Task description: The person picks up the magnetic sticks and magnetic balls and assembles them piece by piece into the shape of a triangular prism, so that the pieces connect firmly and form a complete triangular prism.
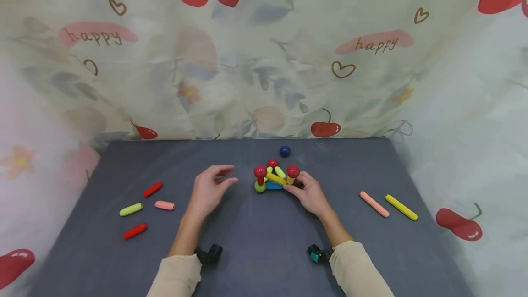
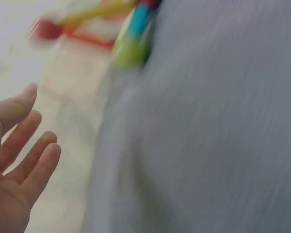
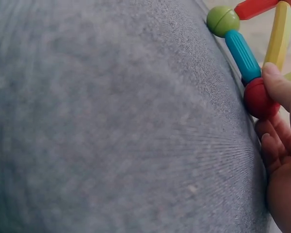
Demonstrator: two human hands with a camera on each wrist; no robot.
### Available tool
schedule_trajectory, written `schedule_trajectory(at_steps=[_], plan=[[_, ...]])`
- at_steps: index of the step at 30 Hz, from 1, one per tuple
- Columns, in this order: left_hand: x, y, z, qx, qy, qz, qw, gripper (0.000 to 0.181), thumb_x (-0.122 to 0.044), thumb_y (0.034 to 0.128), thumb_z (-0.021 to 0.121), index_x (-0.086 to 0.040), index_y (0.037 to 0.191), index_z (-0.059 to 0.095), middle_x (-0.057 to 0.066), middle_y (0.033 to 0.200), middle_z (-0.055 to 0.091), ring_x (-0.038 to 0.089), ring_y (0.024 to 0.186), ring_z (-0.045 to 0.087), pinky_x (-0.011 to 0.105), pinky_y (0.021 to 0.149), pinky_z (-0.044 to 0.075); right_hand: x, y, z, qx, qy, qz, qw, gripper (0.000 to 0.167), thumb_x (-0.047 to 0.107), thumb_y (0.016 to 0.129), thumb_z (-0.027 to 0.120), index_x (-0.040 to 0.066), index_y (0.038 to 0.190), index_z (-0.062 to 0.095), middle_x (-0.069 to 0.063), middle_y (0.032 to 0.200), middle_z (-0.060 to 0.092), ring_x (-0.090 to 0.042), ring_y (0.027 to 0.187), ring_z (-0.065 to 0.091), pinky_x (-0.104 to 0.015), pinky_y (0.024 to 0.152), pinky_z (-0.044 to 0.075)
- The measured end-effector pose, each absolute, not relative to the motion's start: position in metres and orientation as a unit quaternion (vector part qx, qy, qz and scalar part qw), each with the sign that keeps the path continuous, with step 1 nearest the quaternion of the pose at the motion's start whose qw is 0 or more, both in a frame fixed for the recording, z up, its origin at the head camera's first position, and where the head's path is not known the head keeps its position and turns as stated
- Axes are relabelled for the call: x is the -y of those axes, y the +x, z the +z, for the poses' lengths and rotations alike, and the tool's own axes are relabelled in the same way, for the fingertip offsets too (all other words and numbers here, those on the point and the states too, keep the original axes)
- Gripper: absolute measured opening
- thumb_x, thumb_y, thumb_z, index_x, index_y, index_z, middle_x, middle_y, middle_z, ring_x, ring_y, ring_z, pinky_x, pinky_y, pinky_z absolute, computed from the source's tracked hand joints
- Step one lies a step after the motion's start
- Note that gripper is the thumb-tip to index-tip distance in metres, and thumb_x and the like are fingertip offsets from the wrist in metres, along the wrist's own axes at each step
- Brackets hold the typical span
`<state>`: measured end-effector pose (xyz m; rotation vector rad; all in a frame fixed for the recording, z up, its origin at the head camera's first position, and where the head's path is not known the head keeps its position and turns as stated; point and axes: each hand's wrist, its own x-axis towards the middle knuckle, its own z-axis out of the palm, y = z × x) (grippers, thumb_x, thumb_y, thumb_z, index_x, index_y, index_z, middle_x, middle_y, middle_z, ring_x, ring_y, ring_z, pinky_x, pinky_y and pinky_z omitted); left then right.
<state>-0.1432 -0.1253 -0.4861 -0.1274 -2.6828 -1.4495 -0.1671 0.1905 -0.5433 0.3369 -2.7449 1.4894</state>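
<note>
- Nearest me are the two cream sleeves (image 1: 177,275), with the dark wrist cameras (image 1: 209,254) just beyond their cuffs.
- On the left of the dark table (image 1: 260,260) I see a lower red rod (image 1: 134,231), then a light green rod (image 1: 130,210), a short pink rod (image 1: 165,205) and an upper red rod (image 1: 153,189), all loose and well apart from the hands.
- On the right, a long pink rod (image 1: 374,204) and a loose yellow rod (image 1: 401,207) lie side by side, slanted, not touching.
- My right hand (image 1: 307,194) is grasping the rod-and-ball structure (image 1: 276,178) at its near right corner; its wrist view shows thumb and fingers pinching the bottom red ball (image 3: 258,99).
- My left hand (image 1: 211,190) is released: fingers gently bent, thumb apart from them, a gap between it and the structure.
- So the structure sits between the hands, touching the right and clear of the left. A blue rod (image 1: 274,186) runs along its near side to a green ball (image 1: 260,187); red balls (image 1: 260,171) top it. I cannot tell whether all of it rests on the table.
- Just beyond the structure lies a dark blue ball (image 1: 285,151).
- Farthest, behind the table edge, hangs a pale printed cloth (image 1: 243,86) with cherries and "happy" lettering.
</note>
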Motion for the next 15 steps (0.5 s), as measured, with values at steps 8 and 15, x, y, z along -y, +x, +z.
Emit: schedule_trajectory(at_steps=[8, 15], plan=[[0.238, -0.116, -0.475, 0.914, 0.037, -0.401, -0.038, 0.066, -0.032, 0.0889, 0.080, -0.014, 0.146, 0.054, 0.014, 0.149, 0.056, 0.031, 0.103, 0.070, 0.035, 0.080, 0.060, -0.192, -0.167, -0.543, 0.875, 0.105, 0.473, -0.001, 0.018, 0.029, 0.092, 0.077, 0.019, 0.107, 0.076, -0.001, 0.109, 0.066, -0.015, 0.093, 0.061, -0.026, 0.083, 0.052], [0.257, -0.106, -0.488, 0.936, 0.046, -0.332, -0.109, 0.057, -0.017, 0.0887, 0.080, -0.005, 0.140, 0.059, 0.021, 0.137, 0.064, 0.025, 0.102, 0.071, 0.053, 0.096, 0.053, -0.192, -0.167, -0.545, 0.872, 0.106, 0.477, -0.001, 0.017, 0.029, 0.092, 0.077, 0.019, 0.106, 0.076, -0.001, 0.107, 0.066, -0.015, 0.091, 0.060, -0.026, 0.082, 0.051]])
